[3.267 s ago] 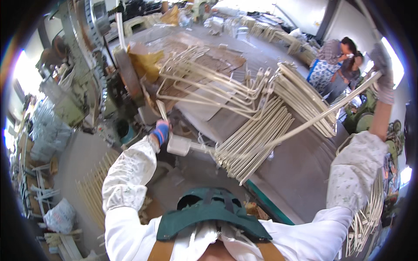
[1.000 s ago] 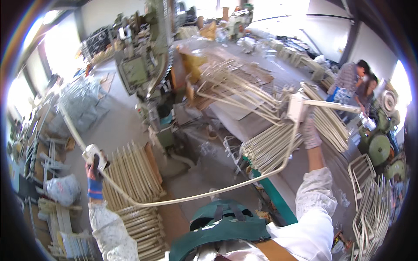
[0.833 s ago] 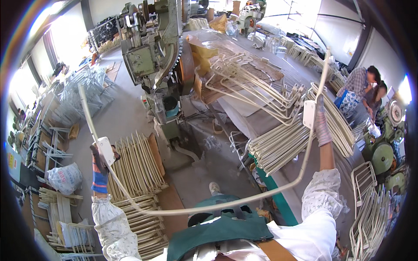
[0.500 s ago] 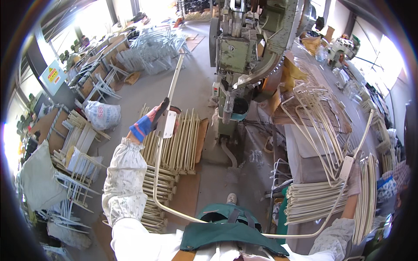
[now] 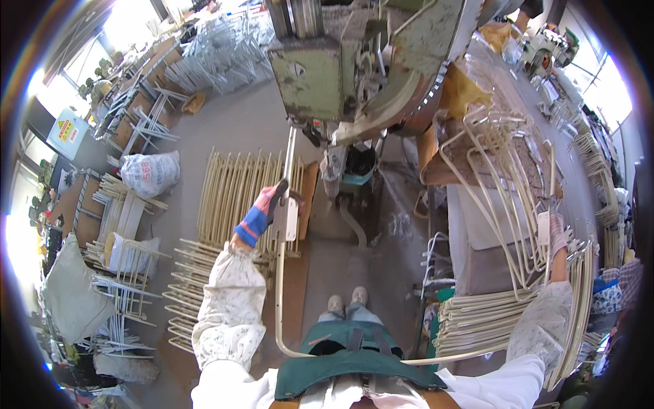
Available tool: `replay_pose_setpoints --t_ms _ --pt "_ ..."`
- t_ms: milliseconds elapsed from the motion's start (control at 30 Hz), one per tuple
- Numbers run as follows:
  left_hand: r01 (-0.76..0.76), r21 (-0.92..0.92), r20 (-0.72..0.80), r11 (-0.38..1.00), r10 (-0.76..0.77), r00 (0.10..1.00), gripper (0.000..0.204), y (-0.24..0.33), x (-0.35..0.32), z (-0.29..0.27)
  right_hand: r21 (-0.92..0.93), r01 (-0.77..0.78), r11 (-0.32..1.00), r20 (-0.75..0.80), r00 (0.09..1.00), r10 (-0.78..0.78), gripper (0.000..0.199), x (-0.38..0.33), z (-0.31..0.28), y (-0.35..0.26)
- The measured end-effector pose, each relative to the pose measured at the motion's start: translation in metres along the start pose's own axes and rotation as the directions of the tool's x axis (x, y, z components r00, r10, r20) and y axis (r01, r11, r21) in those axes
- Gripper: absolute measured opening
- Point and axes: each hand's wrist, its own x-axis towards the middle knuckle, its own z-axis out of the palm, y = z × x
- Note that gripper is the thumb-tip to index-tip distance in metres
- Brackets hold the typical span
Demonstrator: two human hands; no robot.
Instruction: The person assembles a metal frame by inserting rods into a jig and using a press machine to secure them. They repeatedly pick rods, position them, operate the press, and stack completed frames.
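Observation:
A cream U-shaped metal tube frame (image 5: 279, 300) spans my body, its bend passing by the green apron (image 5: 340, 378) at my waist. My left hand (image 5: 264, 210), in a red and blue glove with dark fingertips, is closed around its left leg beside a flat plate (image 5: 290, 219) with holes. At the other leg, my right hand (image 5: 557, 233) is wrapped by a second plate (image 5: 543, 228); its fingers are partly hidden. The left leg's far end reaches under the head of a worn green machine (image 5: 310, 82).
Stacked cream tube frames (image 5: 238, 194) lie on the floor to the left. More bent frames (image 5: 477, 324) are piled at the right, by a cardboard-covered table (image 5: 524, 146). A white sack (image 5: 151, 174) stands farther left. Beneath the machine hangs a bluish container (image 5: 357, 178).
I have come closer to the machine, which now looms larger. The frame's left leg has swung upright and nearer the machine head; both hands keep their hold.

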Motion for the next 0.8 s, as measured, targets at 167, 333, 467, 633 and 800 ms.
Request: replay_pose_setpoints --t_ms 167,333,467,633,800 --pt "0.043 -0.204 0.054 0.978 -0.033 0.998 0.049 -0.007 0.030 0.055 -0.217 -0.040 0.975 -0.129 0.992 0.012 0.035 0.029 -0.144 0.053" --pt "0.091 -0.199 0.169 0.976 -0.057 0.984 0.047 -0.004 0.022 0.074 -0.128 -0.185 0.974 -0.093 0.980 0.174 0.035 -0.003 -0.115 0.036" --pt "0.096 -0.168 -0.024 0.981 -0.101 0.995 0.046 -0.007 0.028 0.080 -0.122 -0.226 0.967 -0.090 0.972 0.216 0.036 -0.021 -0.120 0.015" --pt "0.092 -0.207 -0.023 0.974 -0.099 0.995 0.044 -0.017 0.025 0.083 -0.119 -0.250 0.961 -0.055 0.968 0.245 0.037 -0.023 -0.117 0.002" --pt "0.153 -0.164 -0.123 0.975 -0.174 0.977 0.042 -0.028 0.033 0.093 -0.110 -0.248 0.963 -0.008 0.969 0.249 0.038 -0.011 -0.117 -0.001"
